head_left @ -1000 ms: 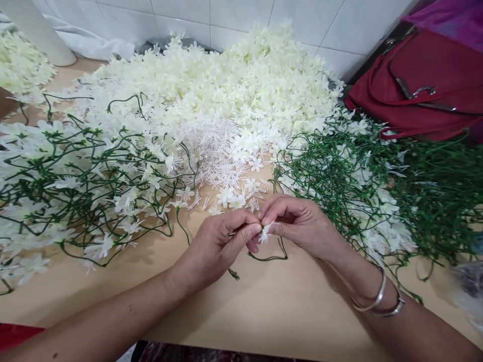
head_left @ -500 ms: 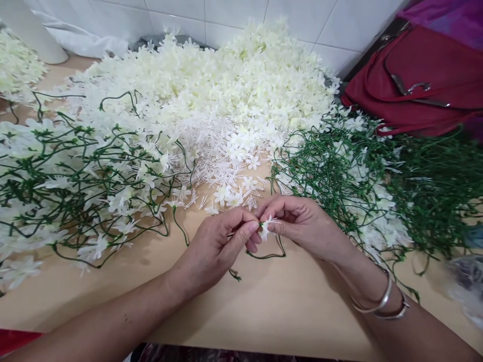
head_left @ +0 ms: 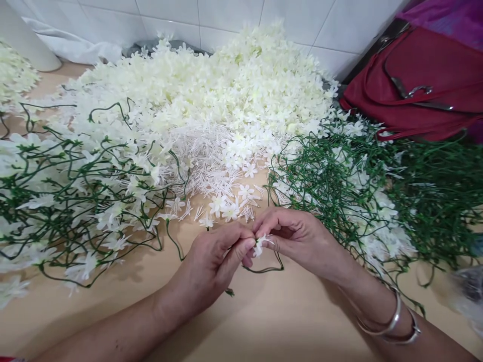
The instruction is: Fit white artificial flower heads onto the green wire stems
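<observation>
In front of me both hands meet over the table. My left hand (head_left: 221, 261) pinches a green plastic stem (head_left: 264, 271) at its tip, thumb against forefinger. A small white artificial flower (head_left: 259, 246) with thin white stamens sits at that tip. My right hand (head_left: 302, 239) closes its thumb and fingers on the flower from the other side; the exact contact is partly hidden. The stem hangs in a bend below my hands, and a green stem end (head_left: 229, 291) shows under my left hand.
Cream-white blossoms (head_left: 226, 85) are heaped along the tiled wall, with loose white stamens (head_left: 204, 156) before them. Flowers on green stems (head_left: 86, 186) lie at left. Bare green stems (head_left: 324, 171) tangle at right, below a red bag (head_left: 418, 85). A plastic bag (head_left: 468, 286) lies far right.
The view has shifted slightly, so my hands appear a little lower. Both keep their pinch at the flower and stem, with little movement of the fingers.
</observation>
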Available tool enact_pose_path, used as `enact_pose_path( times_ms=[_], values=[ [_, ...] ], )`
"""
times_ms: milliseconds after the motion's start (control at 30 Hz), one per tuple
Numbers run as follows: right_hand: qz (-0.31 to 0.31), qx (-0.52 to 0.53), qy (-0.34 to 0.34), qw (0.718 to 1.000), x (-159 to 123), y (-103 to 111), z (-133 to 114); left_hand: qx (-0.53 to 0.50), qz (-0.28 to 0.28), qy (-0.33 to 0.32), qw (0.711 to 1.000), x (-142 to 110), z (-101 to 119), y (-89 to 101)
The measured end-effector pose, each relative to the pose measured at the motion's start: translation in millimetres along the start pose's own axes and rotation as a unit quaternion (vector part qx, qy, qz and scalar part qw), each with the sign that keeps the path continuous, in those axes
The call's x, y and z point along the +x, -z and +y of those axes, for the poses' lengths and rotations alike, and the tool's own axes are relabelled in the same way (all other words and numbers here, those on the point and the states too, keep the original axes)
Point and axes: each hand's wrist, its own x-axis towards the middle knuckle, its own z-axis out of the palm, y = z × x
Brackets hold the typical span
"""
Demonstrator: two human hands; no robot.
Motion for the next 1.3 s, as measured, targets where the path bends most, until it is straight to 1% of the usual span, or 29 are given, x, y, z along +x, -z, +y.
enact_pose_path(
  times_ms=[100,167,200,267,333,400,467,533,600,633,700,767,800,867,933,1000,1067,1133,1200,1300],
  values=[
    [0.036,-0.021,0.032,0.999,0,0,-1,-0.03,0.007,0.033,0.999,0,5,-0.3],
    [0.088,-0.08,0.081,0.99,1,3,-1,-0.02,0.019,0.03,0.999,1,9,0.2],
    [0.119,-0.128,0.11,0.978,2,4,0,-0.003,0.027,0.019,0.999,1,12,0.8],
    [0.163,-0.248,0.167,0.94,5,9,3,0.05,0.042,-0.021,0.998,1,16,2.6],
    [0.162,-0.361,0.199,0.896,8,12,8,0.119,0.051,-0.08,0.988,2,17,5.1],
    [0.15,-0.439,0.191,0.865,12,15,15,0.204,0.043,-0.123,0.97,2,16,8.1],
    [0.142,-0.476,0.183,0.848,16,16,22,0.29,0.017,-0.137,0.947,2,13,11.2],
    [0.146,-0.491,0.182,0.839,17,17,27,0.349,-0.011,-0.136,0.927,2,11,14.3],
    [0.157,-0.494,0.19,0.834,18,17,28,0.371,-0.018,-0.136,0.919,1,12,17.5],
    [0.164,-0.493,0.197,0.832,17,17,27,0.37,-0.009,-0.133,0.92,1,12,19.0],
    [0.184,-0.487,0.215,0.826,14,16,23,0.355,0.028,-0.125,0.926,1,13,21.1],
    [0.218,-0.473,0.237,0.82,10,14,16,0.332,0.069,-0.127,0.932,3,10,21.1],
    [0.238,-0.461,0.247,0.818,8,13,13,0.321,0.076,-0.136,0.934,4,7,20.0],
    [0.265,-0.429,0.261,0.824,4,9,8,0.304,0.058,-0.163,0.937,6,0,15.6],
    [0.274,-0.392,0.26,0.839,2,4,5,0.296,0.024,-0.184,0.937,9,-8,9.6],
    [0.275,-0.364,0.242,0.856,0,0,4,0.303,0.0,-0.193,0.933,12,-13,3.9],
    [0.283,-0.352,0.216,0.866,-1,-2,4,0.323,-0.014,-0.204,0.924,13,-15,-0.1],
    [0.286,-0.351,0.198,0.869,-1,-3,5,0.349,-0.022,-0.215,0.912,13,-15,-2.3],
    [0.282,-0.35,0.197,0.871,-2,-2,7,0.368,-0.026,-0.223,0.902,13,-14,-3.3],
    [0.281,-0.341,0.211,0.872,-1,-1,8,0.378,-0.022,-0.219,0.899,13,-13,-3.3]
  ],
)
